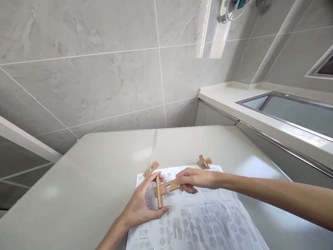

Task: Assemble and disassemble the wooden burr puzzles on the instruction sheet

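Note:
My left hand [143,205] grips a short wooden stick [158,191], held upright on edge over a printed instruction sheet [203,218]. A flat notched wooden piece [168,187] crosses that stick; my right hand [194,179] pinches its right end. Both hands are closed on their pieces. Another flat notched wooden piece [151,169] lies at the sheet's top left corner, just beyond my left fingertips. A small assembled wooden cross [204,161] rests on the table past my right hand.
The sheet lies on a pale grey table [91,173] with a seam down its middle. Grey tiled wall [104,69] stands behind. A white counter [229,97] with a steel sink [293,111] runs along the right.

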Motion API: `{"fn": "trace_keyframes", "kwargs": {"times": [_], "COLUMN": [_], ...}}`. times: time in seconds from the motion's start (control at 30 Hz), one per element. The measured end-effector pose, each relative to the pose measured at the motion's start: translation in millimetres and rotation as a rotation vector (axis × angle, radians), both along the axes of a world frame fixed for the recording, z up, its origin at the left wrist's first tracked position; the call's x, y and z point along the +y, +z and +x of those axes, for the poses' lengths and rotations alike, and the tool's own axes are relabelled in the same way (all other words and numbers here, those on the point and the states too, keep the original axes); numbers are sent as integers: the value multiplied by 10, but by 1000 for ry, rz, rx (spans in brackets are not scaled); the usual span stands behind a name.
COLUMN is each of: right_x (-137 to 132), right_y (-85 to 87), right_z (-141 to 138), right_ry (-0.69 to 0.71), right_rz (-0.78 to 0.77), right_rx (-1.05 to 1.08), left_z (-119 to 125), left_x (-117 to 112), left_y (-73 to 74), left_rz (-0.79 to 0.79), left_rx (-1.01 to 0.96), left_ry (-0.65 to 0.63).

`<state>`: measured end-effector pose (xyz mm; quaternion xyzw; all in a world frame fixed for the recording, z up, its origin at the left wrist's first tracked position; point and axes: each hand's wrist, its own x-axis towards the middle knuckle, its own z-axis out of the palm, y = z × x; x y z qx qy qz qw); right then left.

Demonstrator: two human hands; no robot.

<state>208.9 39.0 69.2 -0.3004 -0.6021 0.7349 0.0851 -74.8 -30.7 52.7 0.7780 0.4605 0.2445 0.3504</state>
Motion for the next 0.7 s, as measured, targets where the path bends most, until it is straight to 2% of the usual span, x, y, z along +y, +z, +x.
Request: {"fn": "trace_keyframes", "kwargs": {"times": [0.2,0.33,0.43,0.53,0.7], "right_x": [-174,-309,-420,-507,-533], "right_y": [-11,-102,-195,-290,-476], "right_z": [50,69,66,78,361], "right_ry": [-58,-99,-145,-230,-385], "right_rz": [-43,-88,-125,-140,-135], "right_rx": [108,158,191,225,195], "left_z": [-48,4,75,83,-226], "left_x": [-16,-45,-80,-98,-65], "left_y": [208,321,348,340,311], "left_rz": [32,6,-25,-7,22], "left_rx": [109,158,211,261,311], "left_ry": [-22,-56,-58,5,45]}}
